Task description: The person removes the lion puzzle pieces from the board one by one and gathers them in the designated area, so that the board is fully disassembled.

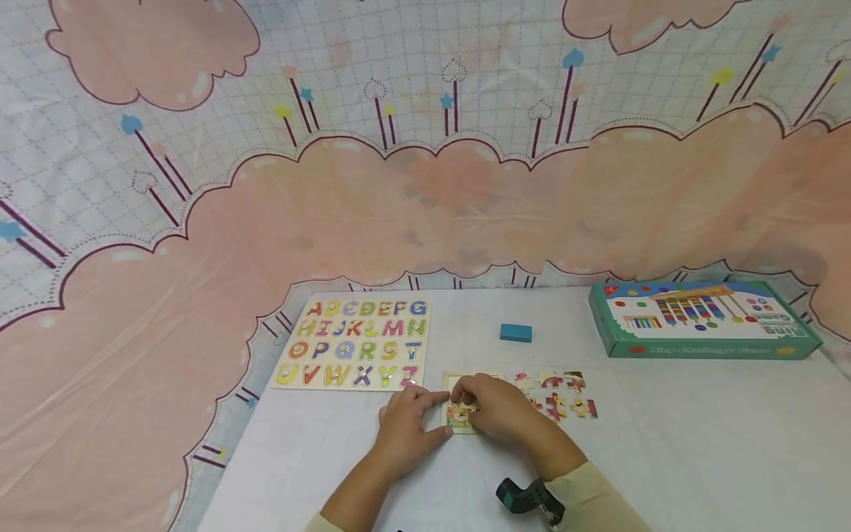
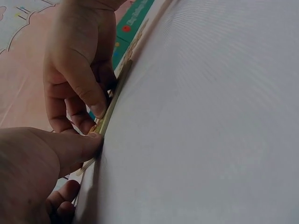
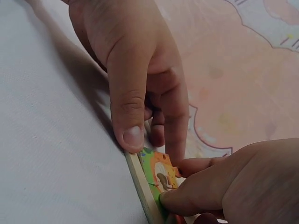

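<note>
A small wooden puzzle tray [image 1: 462,431] lies flat before me, with bear-picture pieces [image 1: 459,415] in its lower left part. My left hand [image 1: 408,425] grips the tray's left side; in the right wrist view its thumb [image 3: 133,137] presses the wooden rim [image 3: 140,182]. Over the tray, my right hand [image 1: 499,406] pinches a puzzle piece [image 3: 163,175] between thumb and forefinger, at the picture's surface. The right hand hides much of the tray in the head view. Several loose puzzle pieces [image 1: 573,381] lie just right of it, some behind the right hand.
An alphabet board [image 1: 377,318] with coloured letters lies at the back left. Behind the tray sits a blue block [image 1: 515,333]. A green game box [image 1: 705,321] stands at the back right. A black strap device [image 1: 528,501] is at my right sleeve. Patterned cloth hangs behind the white table.
</note>
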### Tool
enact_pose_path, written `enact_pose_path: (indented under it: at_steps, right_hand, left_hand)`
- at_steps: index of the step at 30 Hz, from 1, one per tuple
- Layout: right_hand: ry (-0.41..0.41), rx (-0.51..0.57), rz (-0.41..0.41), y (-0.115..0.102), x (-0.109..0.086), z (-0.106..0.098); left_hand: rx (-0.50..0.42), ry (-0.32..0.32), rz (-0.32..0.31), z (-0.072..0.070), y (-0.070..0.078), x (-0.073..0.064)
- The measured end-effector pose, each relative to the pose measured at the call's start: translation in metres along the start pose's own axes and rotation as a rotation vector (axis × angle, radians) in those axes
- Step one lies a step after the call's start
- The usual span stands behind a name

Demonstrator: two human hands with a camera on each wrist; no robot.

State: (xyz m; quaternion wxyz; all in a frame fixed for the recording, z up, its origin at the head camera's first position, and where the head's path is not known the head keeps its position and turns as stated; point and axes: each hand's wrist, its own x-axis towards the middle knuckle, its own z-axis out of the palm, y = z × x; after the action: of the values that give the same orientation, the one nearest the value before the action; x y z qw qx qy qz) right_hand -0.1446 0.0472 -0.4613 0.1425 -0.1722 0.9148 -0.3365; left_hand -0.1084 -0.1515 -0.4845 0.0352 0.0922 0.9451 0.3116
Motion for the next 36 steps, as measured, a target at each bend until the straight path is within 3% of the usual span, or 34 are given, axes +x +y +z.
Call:
enact_pose_path:
  at_steps: [13, 19, 28, 36]
  right_hand:
    - [0.053, -0.063, -0.119, 0.003, -0.006, 0.004]
    - [0.06, -0.017, -0.151, 0.006, -0.007, 0.005]
    - [0.072, 0.129, -0.089, 0.009, -0.011, 0.003]
    - [0.135, 0.268, -0.027, 0.009, -0.013, -0.004]
  left_hand:
    - [0.029, 0.017, -0.001, -0.001, -0.001, -0.004]
    - [0.033, 0.013, -0.003, -0.001, 0.002, -0.007]
    - [0.015, 0.004, -0.003, -0.002, 0.004, -0.006]
    - [0.015, 0.015, 0.017, 0.001, 0.004, -0.004]
